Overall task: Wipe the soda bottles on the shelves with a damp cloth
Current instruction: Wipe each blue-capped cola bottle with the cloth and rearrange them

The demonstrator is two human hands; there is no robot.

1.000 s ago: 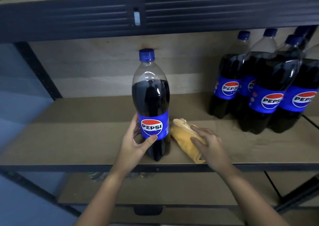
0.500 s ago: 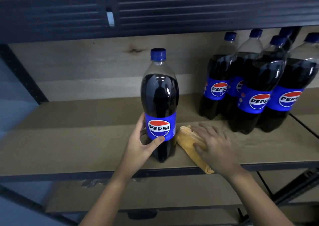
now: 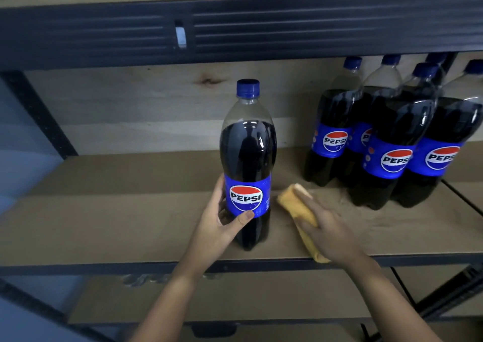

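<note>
A tall Pepsi bottle (image 3: 248, 143) with a blue cap stands upright near the front of the wooden shelf (image 3: 117, 219). My left hand (image 3: 222, 224) grips its lower part, thumb across the front just under the label. Right of the bottle lies a folded yellow cloth (image 3: 291, 200) on the shelf board. My right hand (image 3: 326, 226) lies over the cloth with fingers curled around it. A cluster of several more Pepsi bottles (image 3: 392, 138) stands at the back right of the same shelf.
A dark metal beam (image 3: 261, 28) of the shelf above runs overhead. A dark upright post (image 3: 39, 111) stands at the left. A lower shelf (image 3: 235, 297) shows below the front edge. The shelf board left of the held bottle is bare wood.
My right hand has closed further over the cloth. The left hand keeps its grip on the bottle, which stays upright. The view has shifted slightly.
</note>
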